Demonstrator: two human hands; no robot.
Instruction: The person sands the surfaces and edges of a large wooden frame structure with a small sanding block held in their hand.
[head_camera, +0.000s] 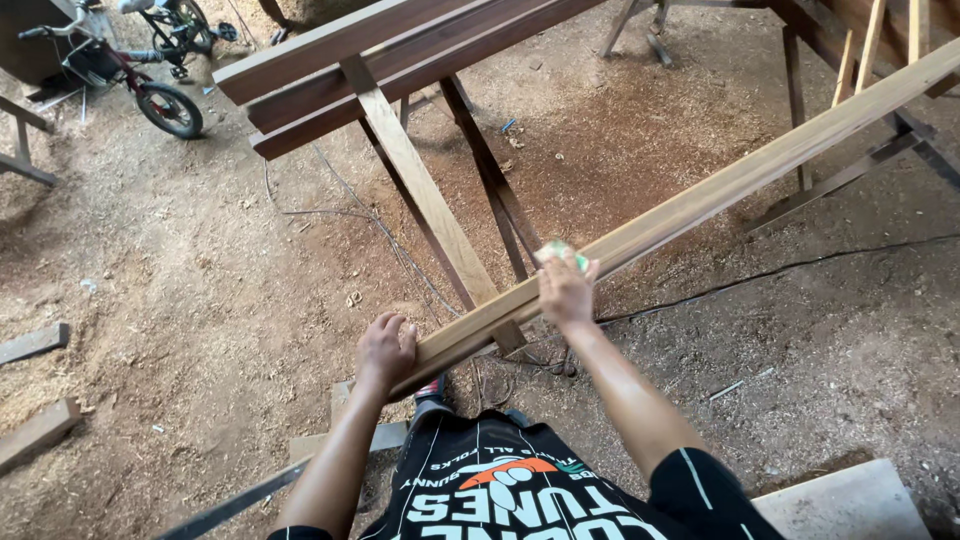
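Our left hand (385, 350) is clamped on the near end of a long, pale wooden plank (700, 205); our right hand (565, 290) presses a green sanding pad (560, 252) flat onto it, above the sawdust-strewn floor (200, 290).

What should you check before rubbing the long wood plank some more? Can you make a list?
1. Left hand grips the near end of the long plank: ok.
2. Right hand presses a small green sanding piece on the plank: ok.
3. Plank rests on the slanted brace of the wooden trestle: ok.
4. Far end supported: cannot tell, it runs out of view.
5. Cable on the sawdust floor near the feet: not ok.
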